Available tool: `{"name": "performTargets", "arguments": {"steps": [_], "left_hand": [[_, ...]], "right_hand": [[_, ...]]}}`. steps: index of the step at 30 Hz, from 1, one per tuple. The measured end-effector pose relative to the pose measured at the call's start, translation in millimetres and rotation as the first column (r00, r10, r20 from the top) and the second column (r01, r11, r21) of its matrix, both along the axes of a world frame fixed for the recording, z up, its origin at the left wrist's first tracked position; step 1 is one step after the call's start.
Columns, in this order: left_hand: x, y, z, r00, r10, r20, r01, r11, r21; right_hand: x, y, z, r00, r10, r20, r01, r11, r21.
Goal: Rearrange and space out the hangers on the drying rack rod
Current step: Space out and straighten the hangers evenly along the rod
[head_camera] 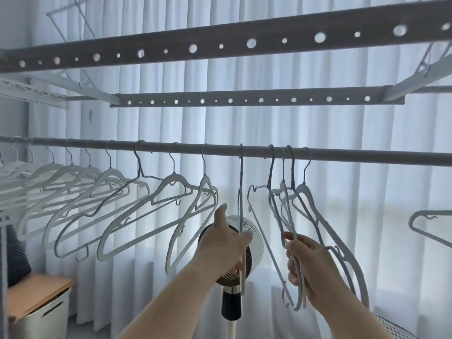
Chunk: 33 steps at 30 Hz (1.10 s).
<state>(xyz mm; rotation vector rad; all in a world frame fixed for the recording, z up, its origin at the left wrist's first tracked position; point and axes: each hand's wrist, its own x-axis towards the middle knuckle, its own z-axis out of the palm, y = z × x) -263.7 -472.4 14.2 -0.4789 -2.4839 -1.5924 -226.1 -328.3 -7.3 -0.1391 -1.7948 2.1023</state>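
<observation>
A grey rod [220,149] runs across the rack at mid height. Several white hangers hang from it, evenly spread on the left, such as one hanger [137,223]. My left hand [226,243] grips the lower part of a hanger turned edge-on [241,192] near the rod's middle. To its right a bunch of hangers [303,204] hangs close together. My right hand [307,263] holds the lower ends of two or three of them. One more hanger [430,223] shows at the right edge, its hook out of view.
Two perforated rack bars [244,44] cross above the rod. A standing fan [234,265] is behind my left hand. White curtains fill the background. A white basket [44,314] with a wooden lid sits at the lower left.
</observation>
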Motion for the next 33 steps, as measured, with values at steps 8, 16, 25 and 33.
{"name": "performTargets", "arguments": {"steps": [8,16,25,33], "left_hand": [[-22.1,8.7,9.6,0.989,0.108,-0.099,-0.130,0.957,-0.260],[-30.4,21.2,7.3,0.991,0.016,0.130,-0.030,0.993,0.112],[-28.9,42.3,18.6,0.968,-0.182,0.172,0.073,0.862,0.501],[-32.5,29.9,16.6,0.996,-0.037,0.075,0.002,0.907,0.421]], "right_hand": [[-3.3,-4.5,0.6,1.000,-0.001,-0.009,0.001,1.000,0.015],[-4.2,0.6,0.6,1.000,0.013,0.007,-0.013,0.999,0.029],[-3.8,3.6,0.4,0.999,0.025,0.024,-0.027,0.998,0.064],[-2.1,8.5,-1.1,1.000,-0.007,0.008,0.006,0.998,0.062]]}}
